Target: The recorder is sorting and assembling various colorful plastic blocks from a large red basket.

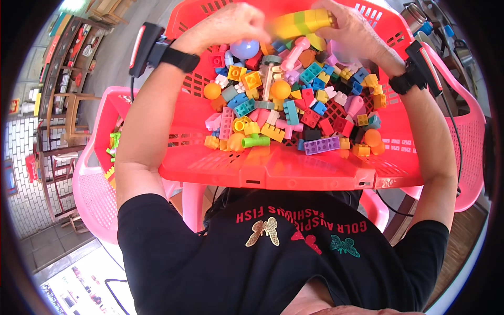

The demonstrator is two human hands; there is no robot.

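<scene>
A red plastic basket [262, 176] in front of me holds a heap of coloured toy building bricks. Above its far part, my right hand [354, 31] grips one end of a stack of joined bricks [302, 23], yellow with a light green band in the middle. Close to the stack's other end is my left hand [236, 23], fingers curled inward and slightly blurred. Whether a small piece is between them is hidden. Below the left hand lies a light blue ball [245, 50]. Under the stack, a pink dumbbell-shaped piece [295, 54] rests on the heap.
Orange balls [281, 90], a purple studded brick [322, 145] and a green tube piece [256, 141] lie among the bricks. A pink chair [97, 189] stands at the left with a red container [107, 121] of pieces. Another pink chair [467, 131] is at the right.
</scene>
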